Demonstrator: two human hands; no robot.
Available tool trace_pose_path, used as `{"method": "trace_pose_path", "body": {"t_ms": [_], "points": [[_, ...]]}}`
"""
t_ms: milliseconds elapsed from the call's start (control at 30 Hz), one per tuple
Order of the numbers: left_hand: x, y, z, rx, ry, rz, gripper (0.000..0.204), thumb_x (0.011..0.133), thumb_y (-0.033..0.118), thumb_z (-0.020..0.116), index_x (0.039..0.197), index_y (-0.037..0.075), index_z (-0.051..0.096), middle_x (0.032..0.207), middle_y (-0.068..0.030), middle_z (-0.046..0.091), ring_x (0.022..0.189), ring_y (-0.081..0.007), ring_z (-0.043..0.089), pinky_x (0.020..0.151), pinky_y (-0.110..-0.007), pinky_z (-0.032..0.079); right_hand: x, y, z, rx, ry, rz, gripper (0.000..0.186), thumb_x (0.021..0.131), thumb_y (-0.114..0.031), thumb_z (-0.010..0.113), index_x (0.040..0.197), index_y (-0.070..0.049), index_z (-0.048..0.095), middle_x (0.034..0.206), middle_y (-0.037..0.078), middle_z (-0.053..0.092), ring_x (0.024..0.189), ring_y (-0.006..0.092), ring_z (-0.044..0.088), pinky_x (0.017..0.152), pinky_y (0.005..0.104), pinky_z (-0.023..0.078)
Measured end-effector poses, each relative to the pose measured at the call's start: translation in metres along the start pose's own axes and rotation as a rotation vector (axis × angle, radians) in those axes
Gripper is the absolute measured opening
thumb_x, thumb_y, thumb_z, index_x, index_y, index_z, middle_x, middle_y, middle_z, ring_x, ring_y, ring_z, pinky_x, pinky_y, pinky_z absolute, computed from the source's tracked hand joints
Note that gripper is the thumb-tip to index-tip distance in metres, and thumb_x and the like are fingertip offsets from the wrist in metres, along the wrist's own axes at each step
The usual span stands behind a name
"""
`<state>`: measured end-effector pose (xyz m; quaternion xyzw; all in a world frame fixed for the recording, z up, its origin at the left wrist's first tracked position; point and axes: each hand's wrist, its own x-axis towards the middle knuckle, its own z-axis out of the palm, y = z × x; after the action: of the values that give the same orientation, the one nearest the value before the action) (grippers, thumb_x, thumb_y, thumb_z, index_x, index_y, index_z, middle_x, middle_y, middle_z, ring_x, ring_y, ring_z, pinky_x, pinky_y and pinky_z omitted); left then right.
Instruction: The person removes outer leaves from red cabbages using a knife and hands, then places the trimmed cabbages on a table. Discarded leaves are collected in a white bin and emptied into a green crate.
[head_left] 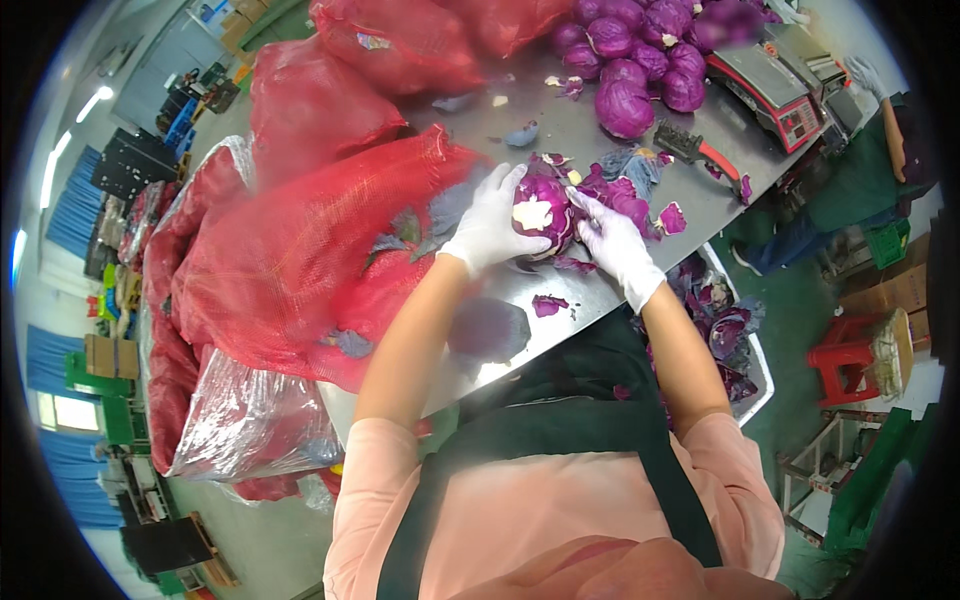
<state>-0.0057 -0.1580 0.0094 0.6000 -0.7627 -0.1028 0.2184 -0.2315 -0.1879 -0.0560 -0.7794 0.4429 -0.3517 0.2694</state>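
Note:
My left hand point(485, 225), in a white glove, is wrapped round the left side of a purple cabbage point(549, 192) whose pale cut stem faces up. My gloved right hand point(605, 235) holds the cabbage's right side, fingers curled at its outer leaves. The cabbage rests low over the steel table point(615, 280), among loose purple and bluish leaves point(630, 200). A bent red mesh sack point(290, 250) lies close to my left arm. Beyond my right hand lies a blade with a red handle point(716, 157).
Whole cabbages point(625, 105) are piled at the back beside a weighing scale point(770, 105). More red sacks point(400, 40) fill the back left. A white crate point(762, 375) of leaves stands by my right arm. Another person point(850, 210) works at the right, near a red stool point(840, 355).

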Motion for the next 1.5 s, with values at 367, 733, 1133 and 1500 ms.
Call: {"method": "trace_pose_path", "body": {"t_ms": [367, 733, 1133, 1500], "points": [[0.027, 0.035, 0.009, 0.077, -0.107, -0.278, 0.103, 0.066, 0.048, 0.085, 0.143, -0.003, 0.038, 0.136, -0.0185, 0.050, 0.127, -0.0372, 0.050, 0.103, -0.045, 0.049, -0.013, -0.032, 0.004, -0.174, -0.074, 0.162, 0.083, 0.085, -0.002, 0.055, 0.158, -0.027, 0.025, 0.113, 0.024, 0.064, 0.082, 0.0440, 0.068, 0.072, 0.0513, 0.055], [0.043, 0.050, 0.004, 0.189, -0.078, -0.192, 0.096, 0.066, 0.063, 0.078, 0.126, -0.007, 0.052, 0.124, -0.0293, 0.057, 0.116, -0.0456, 0.054, 0.100, -0.049, 0.046, 0.011, -0.025, -0.004, -0.154, -0.047, 0.172, 0.077, 0.087, -0.001, 0.054, 0.156, -0.025, 0.032, 0.114, 0.026, 0.066, 0.095, 0.0414, 0.068, 0.081, 0.0474, 0.054], [0.061, 0.016, -0.026, -0.180, -0.235, -0.071, 0.079, 0.071, 0.048, 0.081, 0.128, -0.002, 0.061, 0.124, -0.0267, 0.065, 0.118, -0.0374, 0.063, 0.102, -0.041, 0.049, 0.137, -0.180, -0.380, -0.465, 0.775, -0.149, 0.042, 0.089, -0.008, 0.053, 0.130, -0.002, 0.056, 0.090, 0.025, 0.070, 0.081, 0.0382, 0.071, 0.074, 0.0454, 0.057], [0.051, -0.002, 0.004, -0.217, -0.224, 0.207, 0.104, 0.069, 0.042, 0.087, 0.146, -0.004, 0.036, 0.140, -0.0276, 0.045, 0.130, -0.0400, 0.048, 0.112, -0.044, 0.040, 0.099, -0.198, -0.491, -1.128, 0.877, 0.072, 0.059, 0.084, 0.001, 0.053, 0.141, -0.013, 0.052, 0.107, 0.012, 0.069, 0.077, 0.0197, 0.064, 0.073, 0.0330, 0.054]]}}
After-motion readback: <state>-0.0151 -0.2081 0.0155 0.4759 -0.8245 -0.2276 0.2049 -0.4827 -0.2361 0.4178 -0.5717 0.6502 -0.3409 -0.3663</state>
